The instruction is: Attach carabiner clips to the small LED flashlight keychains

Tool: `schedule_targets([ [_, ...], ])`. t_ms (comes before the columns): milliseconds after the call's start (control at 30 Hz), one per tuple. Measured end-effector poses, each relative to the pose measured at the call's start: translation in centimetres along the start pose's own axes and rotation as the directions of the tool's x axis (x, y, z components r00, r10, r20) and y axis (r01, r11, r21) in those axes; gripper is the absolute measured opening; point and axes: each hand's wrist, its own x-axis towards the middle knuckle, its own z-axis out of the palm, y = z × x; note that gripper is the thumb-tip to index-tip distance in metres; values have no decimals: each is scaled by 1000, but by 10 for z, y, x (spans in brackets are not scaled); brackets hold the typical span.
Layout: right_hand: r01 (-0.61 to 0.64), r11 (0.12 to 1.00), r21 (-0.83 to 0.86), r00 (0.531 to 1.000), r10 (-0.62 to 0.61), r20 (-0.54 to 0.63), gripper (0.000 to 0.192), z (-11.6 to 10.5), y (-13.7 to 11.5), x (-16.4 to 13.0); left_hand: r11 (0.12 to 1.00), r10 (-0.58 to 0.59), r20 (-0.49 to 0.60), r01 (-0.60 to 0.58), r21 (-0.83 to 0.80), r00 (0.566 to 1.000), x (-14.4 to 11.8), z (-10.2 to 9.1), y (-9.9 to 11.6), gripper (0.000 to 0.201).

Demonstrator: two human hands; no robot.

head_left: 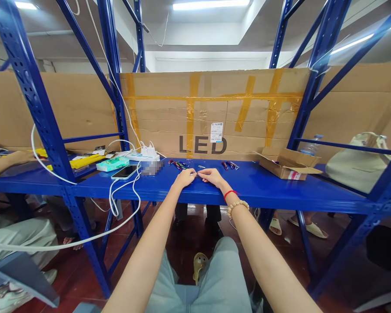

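Note:
Both hands meet at the middle of the blue shelf [241, 184]. My left hand [184, 177] is closed in a pinch, thumb and fingertips together. Facing it, my right hand [212, 176] pinches too, its fingertips almost touching the left ones. Whatever lies between them is too small to make out. Just beyond the fingers is a small silvery metal piece [201, 166]. Behind my left hand lies a heap of small shiny coloured metal pieces [179, 164], like clips. To the right of my right hand is a similar small group of red, dark and silver metal pieces [230, 165].
An open cardboard box [282, 167] stands on the right. Toward the left are a phone [125, 172], a teal pack [112, 164], a white power strip [148, 152] and looping white cables [135, 191]. Cardboard marked LED [163, 117] closes the back. Another person's arm [9, 161] shows far left.

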Motion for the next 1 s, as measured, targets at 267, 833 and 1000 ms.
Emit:
schedule_targets([
  [267,-5,1000,23,1000,5,-23,9,1,2,2,997,72,-4,-72,-30,997,6,4,-8,23],
  [833,19,999,28,999,-18,-30,16,-6,4,-1,958,208,-25,-208,-199,978,5,7,-10,21],
  [1000,26,999,41,999,-25,-27,30,-12,9,4,935,222,6,-211,-285,975,4,3,-7,25],
])
